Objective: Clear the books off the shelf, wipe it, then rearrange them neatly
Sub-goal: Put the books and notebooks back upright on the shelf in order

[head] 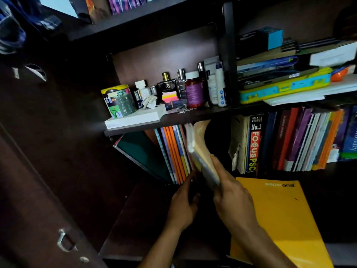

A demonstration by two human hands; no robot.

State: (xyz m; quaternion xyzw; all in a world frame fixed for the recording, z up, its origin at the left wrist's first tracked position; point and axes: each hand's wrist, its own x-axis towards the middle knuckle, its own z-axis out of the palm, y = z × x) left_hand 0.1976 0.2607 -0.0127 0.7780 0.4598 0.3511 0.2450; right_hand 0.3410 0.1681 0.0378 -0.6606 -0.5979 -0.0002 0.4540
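A cream, worn book (201, 149) leans in the gap of the middle shelf, its top under the shelf board above. My right hand (231, 194) grips its lower right edge. My left hand (183, 204) touches the bottom of the thin orange and blue notebooks (175, 153) leaning to the book's left, fingers curled beside the book's base. A green-covered book (143, 151) slants at the far left. A row of upright books (289, 140) stands to the right. A yellow notebook (280, 215) lies flat under my right forearm.
The shelf above holds perfume bottles (168, 86), a printed tin (118, 100), a white box (135, 118) and sticky notes. A stack of flat books and a yellow-blue case (286, 88) fills the upper right compartment. A dark cupboard door (48, 171) with a metal handle stands at left.
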